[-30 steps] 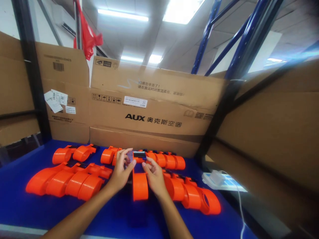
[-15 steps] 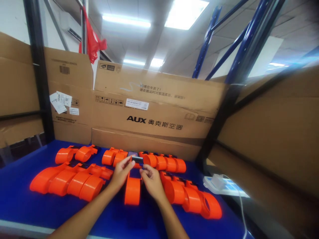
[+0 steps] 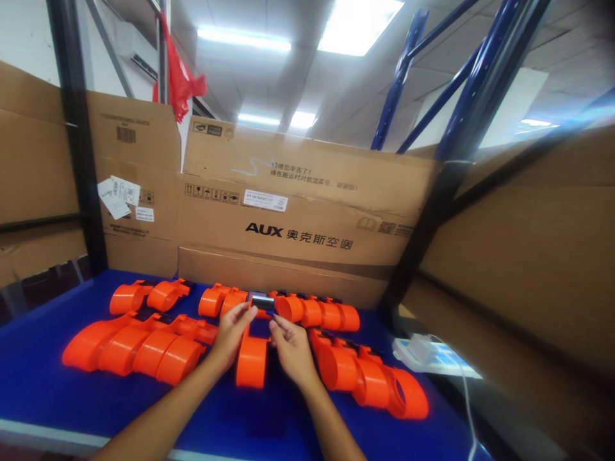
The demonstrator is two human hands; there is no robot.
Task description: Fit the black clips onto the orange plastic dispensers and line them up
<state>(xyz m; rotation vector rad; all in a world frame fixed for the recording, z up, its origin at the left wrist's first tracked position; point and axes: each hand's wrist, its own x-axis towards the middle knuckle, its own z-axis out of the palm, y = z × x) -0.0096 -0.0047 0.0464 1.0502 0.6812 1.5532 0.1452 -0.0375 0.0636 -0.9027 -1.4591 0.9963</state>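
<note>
Blue work surface (image 3: 57, 397), walled in by brown cardboard cartons (image 3: 298, 224); blue rack posts behind, ceiling lights above.

Your left hand (image 3: 229, 339) reaches forward, forearm coming in from the lower left, wrist straight, fingers curled. Thumb and forefinger pinch the near-left corner of a small black block (image 3: 262, 301). Your right hand (image 3: 291, 349) mirrors it from the lower right, fingertips closed on the block's right end.

The block sits at the far end of an orange plastic piece (image 3: 252, 362), which lies flat between your two palms, its rounded end toward you. Whether block and piece are joined: cannot tell.

Left of your left hand: a row of nested orange shells (image 3: 134, 349). Right of your right hand: another orange row (image 3: 369, 381). Beyond your fingertips: a line of orange pieces (image 3: 317, 312). Far right: a white charger with cable (image 3: 420, 349).
</note>
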